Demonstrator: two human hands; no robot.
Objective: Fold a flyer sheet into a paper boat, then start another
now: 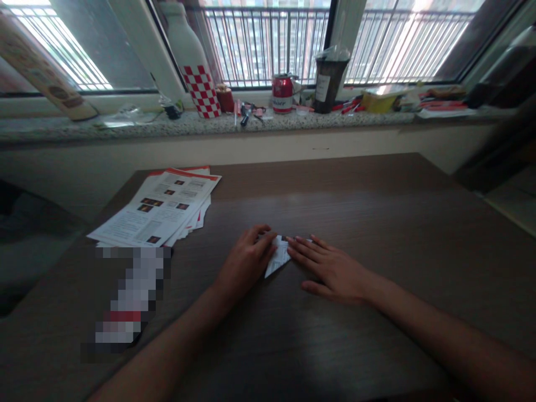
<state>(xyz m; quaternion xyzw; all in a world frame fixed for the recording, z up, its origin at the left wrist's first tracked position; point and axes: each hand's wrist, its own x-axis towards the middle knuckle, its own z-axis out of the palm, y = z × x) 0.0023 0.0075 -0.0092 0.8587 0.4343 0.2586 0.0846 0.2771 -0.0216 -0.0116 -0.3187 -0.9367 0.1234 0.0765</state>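
Your left hand (247, 252) is angled inward with its fingers bent. Your right hand (330, 269) is palm-down, fingers extended, thumb spread. Your bare forearms (435, 334) converge from both sides.

Paper (278, 257): lay partly covered by left hand (248, 258) and right hand (335, 272).
Pixelated item (129, 301): showed too coarsely to identify.
Sheets (167, 195): bore print too small to read.
Desk (335, 184): ran past the bottom edge.

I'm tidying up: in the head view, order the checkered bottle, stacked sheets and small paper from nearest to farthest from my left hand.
1. Small paper, right of your left hand.
2. Stacked sheets, at the table's left.
3. Checkered bottle, on the windowsill.
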